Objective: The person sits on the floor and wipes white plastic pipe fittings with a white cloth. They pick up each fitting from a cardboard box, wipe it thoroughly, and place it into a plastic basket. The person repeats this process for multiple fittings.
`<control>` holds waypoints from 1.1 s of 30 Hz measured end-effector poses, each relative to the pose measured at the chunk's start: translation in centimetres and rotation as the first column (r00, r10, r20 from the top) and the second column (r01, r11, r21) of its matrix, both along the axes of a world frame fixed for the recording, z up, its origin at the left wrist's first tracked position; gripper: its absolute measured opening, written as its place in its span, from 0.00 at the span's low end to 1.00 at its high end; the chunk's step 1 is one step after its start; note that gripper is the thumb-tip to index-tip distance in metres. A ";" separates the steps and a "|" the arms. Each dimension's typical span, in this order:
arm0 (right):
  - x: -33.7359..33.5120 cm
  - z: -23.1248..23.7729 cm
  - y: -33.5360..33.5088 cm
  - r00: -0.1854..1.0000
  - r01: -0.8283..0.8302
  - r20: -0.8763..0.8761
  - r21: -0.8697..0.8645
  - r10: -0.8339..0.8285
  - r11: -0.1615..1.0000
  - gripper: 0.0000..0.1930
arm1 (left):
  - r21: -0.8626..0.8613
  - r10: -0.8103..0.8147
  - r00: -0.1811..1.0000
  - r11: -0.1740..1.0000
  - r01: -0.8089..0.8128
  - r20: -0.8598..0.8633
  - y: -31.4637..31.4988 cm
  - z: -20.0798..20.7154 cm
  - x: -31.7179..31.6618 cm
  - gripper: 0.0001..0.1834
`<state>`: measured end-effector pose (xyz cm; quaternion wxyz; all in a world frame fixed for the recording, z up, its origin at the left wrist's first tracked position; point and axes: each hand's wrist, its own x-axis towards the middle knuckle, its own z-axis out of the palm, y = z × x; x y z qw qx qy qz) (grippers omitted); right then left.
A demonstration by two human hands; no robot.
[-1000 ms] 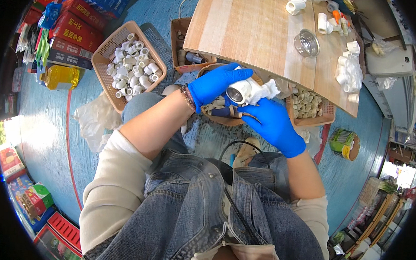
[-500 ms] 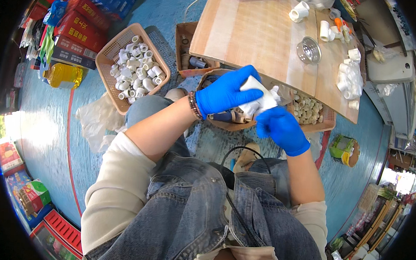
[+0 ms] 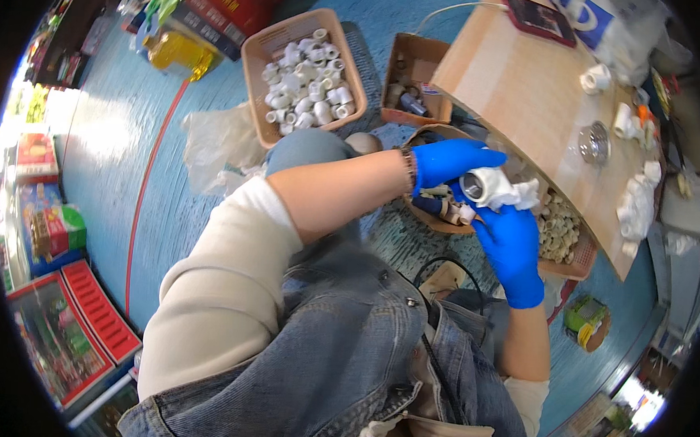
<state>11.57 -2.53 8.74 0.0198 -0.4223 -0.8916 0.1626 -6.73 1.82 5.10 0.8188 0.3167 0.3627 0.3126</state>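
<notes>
A white plastic pipe fitting, its dark round opening turned toward my left side, is held in front of me above a box. My left hand, in a blue glove, curls around the fitting from the left, with fingers over its top and below it. From the right, my blue-gloved right hand grips a crumpled white cloth pressed against the fitting. Under my hands, a cardboard box holds assorted white and dark fittings. Part of the fitting is hidden by the cloth and fingers.
A pink basket of white fittings stands left, beside a brown box. The wooden table bears a phone, a metal bowl and several fittings. Below its edge sits another basket with small fittings.
The whole view has swung toward the left. The fitting has turned so its open end now shows, and the cloth has shifted to its right side. Both hands still hold on.
</notes>
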 end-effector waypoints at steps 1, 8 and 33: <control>0.0 0.0 -0.1 0.984 -0.014 -0.176 -0.129 -0.009 0.992 0.12 | 0.097 0.018 1.000 0.995 -0.018 0.000 -0.2 0.1 -0.1 0.20; 1.5 1.4 -0.6 0.535 -0.316 -0.646 -0.750 -0.544 0.581 0.15 | 0.624 0.191 0.960 0.781 -0.023 -0.204 -1.7 2.1 -1.3 0.17; 2.2 3.0 0.4 0.483 -0.053 -0.754 -0.532 -0.445 0.845 0.06 | -0.079 0.500 0.813 0.862 -0.501 0.299 0.4 0.1 -2.7 0.24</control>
